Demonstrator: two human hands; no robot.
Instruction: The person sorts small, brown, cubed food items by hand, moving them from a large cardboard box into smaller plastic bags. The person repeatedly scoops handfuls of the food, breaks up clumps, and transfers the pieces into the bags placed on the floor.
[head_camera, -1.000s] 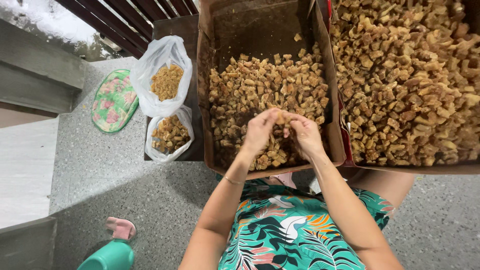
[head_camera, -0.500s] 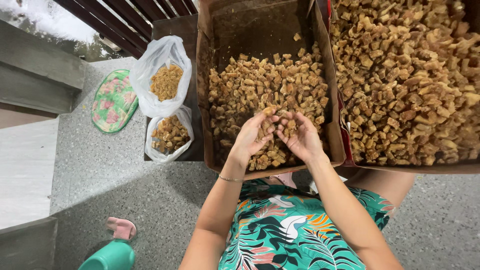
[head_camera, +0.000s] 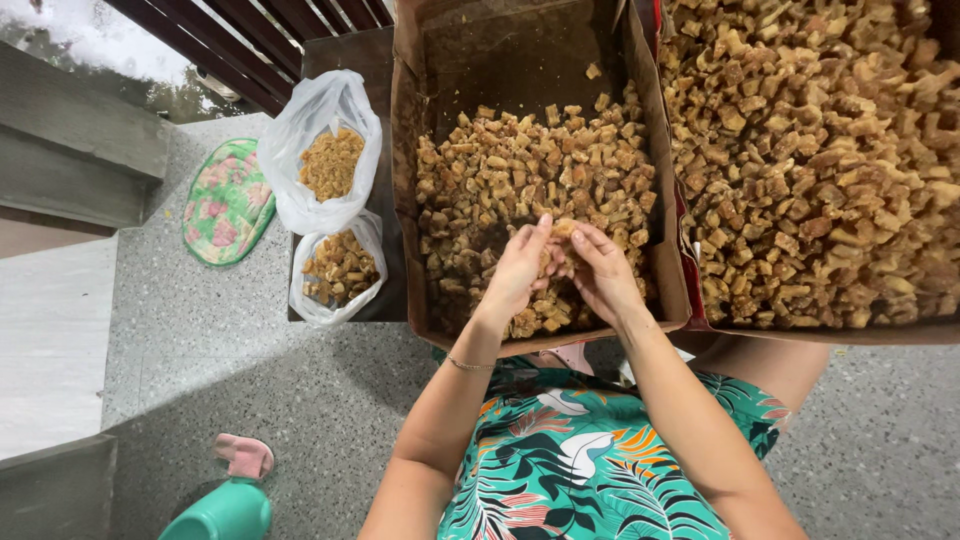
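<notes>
Brown chunks: a small bunch of brown chunks (head_camera: 562, 232) sits between the two hands, just over the near part of the left box
Left hand: the left hand (head_camera: 518, 268) has its grip curled shut on the bunch from one side, fingers pointing up and away from the body
Right hand: the right hand (head_camera: 600, 270) has its grip shut on the same bunch from the other side, so the two hands touch at the fingertips
Why held so: I think the hands cup close together so the little chunks do not slip out between them
Left box: the brown cardboard box (head_camera: 410, 200) is about half full, with its chunks heaped at the near end and the far end bare
Right box: a second box (head_camera: 690, 270) touches the first one, side by side, and it is packed with the same kind of chunks right across
Upper bag: a clear plastic bag (head_camera: 330, 150) stands open to the left of the boxes, with finer yellow-brown bits inside
Lower bag: a smaller clear bag (head_camera: 338, 268) lies just below it and holds bigger brown chunks
Counter: both bags rest on a dark counter (head_camera: 345, 55) beside the left box
Floor: the grey speckled floor (head_camera: 200, 350) has a flowery mat (head_camera: 228, 200), a pink slipper (head_camera: 243, 455) and a green plastic thing (head_camera: 220, 512) on it, well apart from the hands
</notes>
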